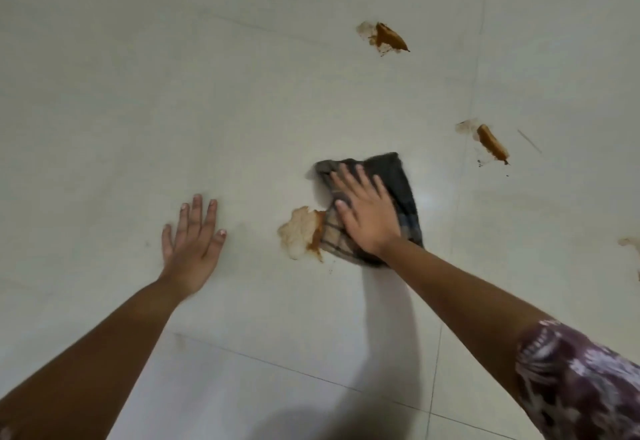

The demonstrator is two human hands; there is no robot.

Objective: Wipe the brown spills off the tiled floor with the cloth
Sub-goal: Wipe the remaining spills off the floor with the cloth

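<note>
Your right hand (363,212) covers the middle of the cloth (398,180), and the cloth hides the right edge of the nearest spill (299,231). A stain (630,244) at the view's right border is cut off, as is your patterned sleeve (581,380). Your left forearm (86,353) runs out at the bottom left corner.

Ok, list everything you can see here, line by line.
tiled floor: one, pale grey-white, fills the view.
cloth: one, dark grey checked, centre.
brown spills: four, brown to tan; one far, one right, one touching the cloth's left edge, one cut off at right edge.
sleeve: one, purple and white patterned, lower right.
left hand: one, flat on bare tile, left of the cloth.
right hand: one, flat on the cloth.
</note>
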